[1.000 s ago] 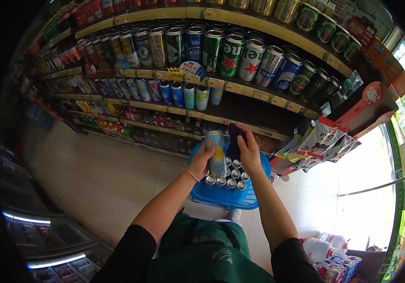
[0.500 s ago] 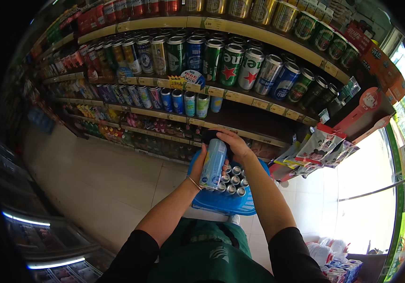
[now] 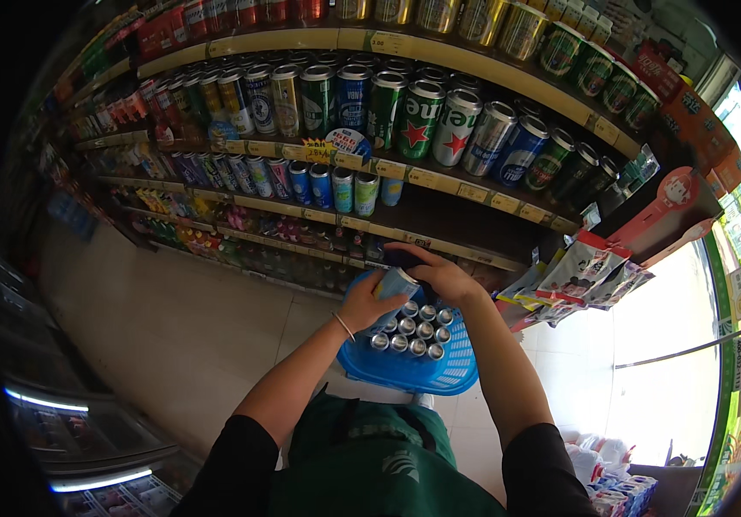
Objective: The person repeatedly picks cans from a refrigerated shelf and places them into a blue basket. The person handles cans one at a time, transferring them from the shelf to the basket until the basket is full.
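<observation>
My left hand [image 3: 365, 303], with a bracelet at the wrist, is wrapped around a light blue drink can [image 3: 397, 286]; its fingers cover much of it. Just to the right, my right hand [image 3: 441, 277] is closed on a dark cloth-like piece [image 3: 403, 258] beside the can's far end. Whether the cloth touches the can is hard to tell. Both hands are above a blue plastic basket [image 3: 387, 376]. Inside the basket stand several cans [image 3: 425, 331], silver tops up, in close rows.
In front rise shelves of drink cans [image 3: 426, 121], with a gap on the lower shelf [image 3: 465, 226] right of the blue and green cans. Snack bags [image 3: 584, 269] hang at the right. Glass-topped cabinets [image 3: 86, 431] stand at the lower left; wrapped packs [image 3: 620, 482] lie lower right.
The light blue can has turned in my hands, so its long side no longer faces up. My left hand has shifted over it, and my right hand has moved slightly right and down.
</observation>
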`<control>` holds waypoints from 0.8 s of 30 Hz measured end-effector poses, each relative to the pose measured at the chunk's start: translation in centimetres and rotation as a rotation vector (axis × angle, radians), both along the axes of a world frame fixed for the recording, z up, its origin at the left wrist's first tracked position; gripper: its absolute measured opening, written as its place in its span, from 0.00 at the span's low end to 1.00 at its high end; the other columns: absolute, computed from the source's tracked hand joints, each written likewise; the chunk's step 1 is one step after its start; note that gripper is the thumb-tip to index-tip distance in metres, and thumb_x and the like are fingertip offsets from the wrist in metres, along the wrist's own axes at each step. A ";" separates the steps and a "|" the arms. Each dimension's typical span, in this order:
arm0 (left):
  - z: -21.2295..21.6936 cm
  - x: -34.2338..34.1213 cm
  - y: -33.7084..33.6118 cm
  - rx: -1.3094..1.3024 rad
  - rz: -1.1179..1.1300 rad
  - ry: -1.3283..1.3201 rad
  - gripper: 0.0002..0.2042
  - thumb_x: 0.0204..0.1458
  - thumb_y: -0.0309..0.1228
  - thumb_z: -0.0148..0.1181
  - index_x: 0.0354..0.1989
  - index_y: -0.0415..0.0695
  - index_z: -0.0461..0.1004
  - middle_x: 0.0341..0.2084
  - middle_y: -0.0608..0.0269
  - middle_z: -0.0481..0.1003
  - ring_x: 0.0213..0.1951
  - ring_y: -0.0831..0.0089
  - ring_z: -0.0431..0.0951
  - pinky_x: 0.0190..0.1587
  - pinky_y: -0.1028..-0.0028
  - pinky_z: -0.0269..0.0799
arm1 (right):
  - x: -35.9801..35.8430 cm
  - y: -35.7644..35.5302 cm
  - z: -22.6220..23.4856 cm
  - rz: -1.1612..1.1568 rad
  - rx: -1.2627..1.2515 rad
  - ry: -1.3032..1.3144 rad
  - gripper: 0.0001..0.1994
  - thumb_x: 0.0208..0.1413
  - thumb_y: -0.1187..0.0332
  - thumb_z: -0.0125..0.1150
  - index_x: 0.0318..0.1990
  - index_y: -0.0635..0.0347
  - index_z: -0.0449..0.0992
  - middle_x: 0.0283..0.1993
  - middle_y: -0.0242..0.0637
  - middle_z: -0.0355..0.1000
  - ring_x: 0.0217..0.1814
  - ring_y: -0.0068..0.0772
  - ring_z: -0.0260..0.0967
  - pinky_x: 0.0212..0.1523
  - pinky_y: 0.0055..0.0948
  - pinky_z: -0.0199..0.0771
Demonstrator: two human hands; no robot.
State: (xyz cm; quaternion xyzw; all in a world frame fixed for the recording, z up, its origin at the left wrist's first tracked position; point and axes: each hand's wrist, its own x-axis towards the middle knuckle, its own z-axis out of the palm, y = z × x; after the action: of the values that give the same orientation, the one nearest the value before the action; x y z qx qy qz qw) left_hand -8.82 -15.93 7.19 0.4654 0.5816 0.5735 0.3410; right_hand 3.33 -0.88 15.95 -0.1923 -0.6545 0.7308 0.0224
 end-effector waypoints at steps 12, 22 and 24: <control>1.2 0.3 3.5 0.094 0.025 -1.239 0.29 0.60 0.60 0.40 0.57 0.49 0.66 0.46 0.60 0.74 0.50 0.69 0.75 0.50 0.69 0.74 | -0.8 -4.6 -3.2 -0.243 0.684 0.422 0.23 0.59 0.76 0.47 0.64 0.60 0.62 0.74 0.44 0.46 0.77 0.46 0.36 0.72 0.38 0.39; 0.5 0.6 1.9 -0.030 -0.119 -1.185 0.29 0.61 0.57 0.42 0.60 0.48 0.63 0.48 0.59 0.72 0.50 0.69 0.74 0.49 0.68 0.74 | -2.8 -3.0 -3.2 -0.243 0.950 0.301 0.23 0.61 0.68 0.48 0.65 0.58 0.61 0.71 0.47 0.53 0.75 0.51 0.43 0.70 0.46 0.43; 2.3 1.7 2.0 -0.079 -0.189 -1.119 0.30 0.58 0.58 0.49 0.56 0.44 0.65 0.40 0.58 0.74 0.39 0.71 0.78 0.40 0.73 0.77 | -2.3 1.3 -4.0 -0.379 0.671 0.249 0.21 0.57 0.72 0.47 0.59 0.60 0.67 0.65 0.49 0.60 0.67 0.48 0.55 0.66 0.38 0.54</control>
State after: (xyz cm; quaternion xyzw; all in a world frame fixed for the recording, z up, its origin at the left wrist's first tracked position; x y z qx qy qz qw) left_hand -7.15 -13.94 9.45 0.1273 0.2891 0.6775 0.6642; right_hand 0.98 0.38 11.96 -0.2018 -0.8019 0.4772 0.2975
